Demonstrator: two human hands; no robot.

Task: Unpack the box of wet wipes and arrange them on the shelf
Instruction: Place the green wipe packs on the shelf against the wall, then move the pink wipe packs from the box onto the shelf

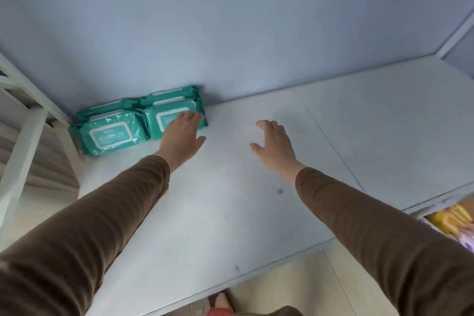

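Several teal packs of wet wipes (112, 133) lie in the back left corner of the white shelf (230, 213), in two stacks side by side against the blue wall. My left hand (183, 133) reaches out flat, its fingertips resting on the top of the right stack (164, 115). My right hand (274, 143) hovers over the bare shelf to the right of the packs, fingers spread and relaxed, holding nothing. Both arms wear brown sleeves. The box is not in view.
The blue back wall (230, 33) rises behind the shelf. A white frame post (23, 151) stands at the left. Yellow and orange packaged goods (451, 218) show on a lower level at the right edge. Pale floor (295, 287) lies below the shelf's front edge.
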